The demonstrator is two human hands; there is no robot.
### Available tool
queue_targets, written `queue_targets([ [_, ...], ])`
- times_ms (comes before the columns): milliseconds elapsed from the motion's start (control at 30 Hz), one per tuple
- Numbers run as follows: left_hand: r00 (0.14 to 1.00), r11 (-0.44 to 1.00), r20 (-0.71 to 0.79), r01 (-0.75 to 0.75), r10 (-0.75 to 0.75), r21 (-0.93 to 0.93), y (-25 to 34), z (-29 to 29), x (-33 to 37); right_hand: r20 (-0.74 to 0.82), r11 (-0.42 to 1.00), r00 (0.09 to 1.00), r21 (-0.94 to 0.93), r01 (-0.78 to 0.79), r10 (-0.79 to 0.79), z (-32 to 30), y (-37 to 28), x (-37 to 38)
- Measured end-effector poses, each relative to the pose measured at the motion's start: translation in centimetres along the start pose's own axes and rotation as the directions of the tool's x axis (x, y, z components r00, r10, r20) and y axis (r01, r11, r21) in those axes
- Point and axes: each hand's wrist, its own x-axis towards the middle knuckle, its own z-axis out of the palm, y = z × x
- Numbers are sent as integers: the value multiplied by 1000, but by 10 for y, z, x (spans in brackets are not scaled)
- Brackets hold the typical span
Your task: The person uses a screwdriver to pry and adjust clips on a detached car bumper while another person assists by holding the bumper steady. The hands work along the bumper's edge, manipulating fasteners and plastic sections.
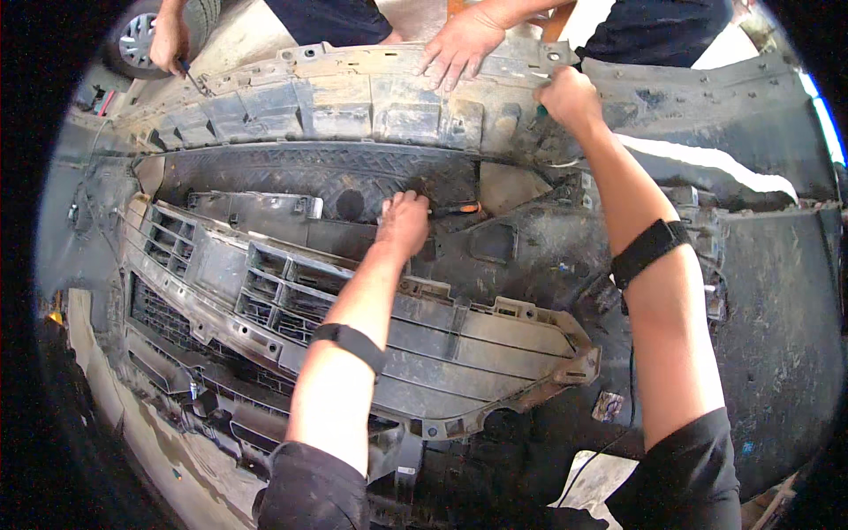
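Two hands work on a dirty car bumper cover (pixel 495 265) lying inner side up.

The bumper cover fills the view, its grey grille frame (pixel 291 300) on the near left. Near the cover's middle, the left hand (pixel 404 221) is curled shut on an orange-handled tool (pixel 465 208), whose tip end is hidden against the plastic. At the cover's far edge, the right hand (pixel 568 99) is closed in a fist around a green-handled tool (pixel 540 110), pressed against the rim. Both forearms wear black bands. Just left of that fist, another person's hand (pixel 459 44) rests flat, fingers spread, on the far edge. At the cover's far left corner, a second hand (pixel 168 40) of another person grips a thin tool (pixel 192 78), near a car wheel (pixel 146 35).
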Motion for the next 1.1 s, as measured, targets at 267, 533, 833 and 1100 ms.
queue_targets([
  [267, 994, 994, -92, 69, -61, 84, 12, 31, 17, -33, 995, 996, -57, 79, -81, 2, 2, 3],
  [533, 963, 972, -177, 222, -206, 78, 37, 45, 19, 44, 994, 995, -54, 93, -91, 6, 9, 17],
  [833, 870, 901, -247, 433, -426, -29, 54, 69, 22, 68, 995, 993, -20, 93, -91, 10, 25, 23],
  [1100, 834, 839, -103, 531, -542, -118, 57, 48, 30, -11, 995, 1000, 101, -9, 10, 2, 10, 16],
])
